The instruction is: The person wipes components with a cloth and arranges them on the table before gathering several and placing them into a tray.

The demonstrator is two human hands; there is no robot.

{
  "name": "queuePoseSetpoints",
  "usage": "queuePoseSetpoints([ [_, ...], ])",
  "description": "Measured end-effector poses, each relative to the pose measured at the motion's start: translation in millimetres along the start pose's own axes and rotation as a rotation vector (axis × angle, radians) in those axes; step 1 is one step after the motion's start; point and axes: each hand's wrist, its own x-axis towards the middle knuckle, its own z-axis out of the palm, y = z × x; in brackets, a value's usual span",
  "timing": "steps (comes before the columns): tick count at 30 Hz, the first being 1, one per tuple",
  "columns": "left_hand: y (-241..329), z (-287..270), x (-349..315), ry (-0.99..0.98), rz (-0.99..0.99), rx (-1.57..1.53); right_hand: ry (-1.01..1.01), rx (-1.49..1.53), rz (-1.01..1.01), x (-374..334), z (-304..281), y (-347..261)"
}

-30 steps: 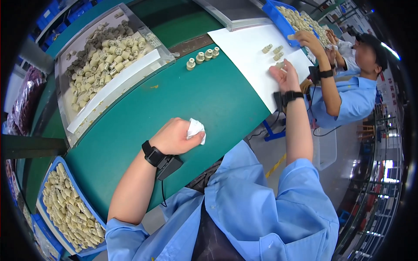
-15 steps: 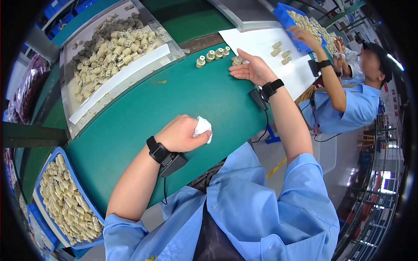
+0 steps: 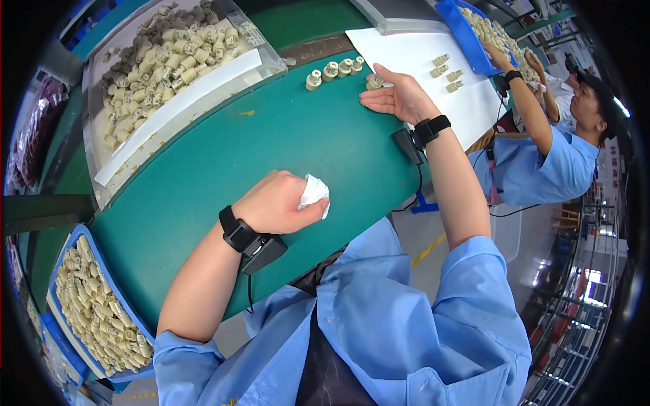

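My left hand point(image 3: 271, 201) is closed in a fist over the green table top, gripping a crumpled white cloth or tissue point(image 3: 313, 192) that sticks out by the thumb. At the far edge, my right hand point(image 3: 403, 98) is spread, thumb up and fingers stretched out. Between its thumb and fingers stands a small cream cylindrical part point(image 3: 374, 82) with a metal top; whether the fingers touch it I cannot tell. Just left of it, several like parts point(image 3: 330, 72) stand upright in a short row.
A clear-walled tray point(image 3: 271, 66) of cream and grey parts lies at the far left. A blue bin point(image 3: 107, 269) of cream pieces stands at the near left. White sheet point(image 3: 406, 61) holds several parts at right. Beyond, a co-worker point(image 3: 548, 155) reaches into another blue bin point(image 3: 467, 44).
The view has shifted slightly. Both my hands keep nearly the same pose, the right still around the single part. The co-worker's hand has moved down into the far bin.
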Motion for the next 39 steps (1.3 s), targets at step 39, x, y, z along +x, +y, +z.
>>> queuePoseSetpoints([
  [39, 15, 1, 2, 0.035, -0.046, 0.028, 0.797, -0.054, -0.298, -19, -135, -10],
])
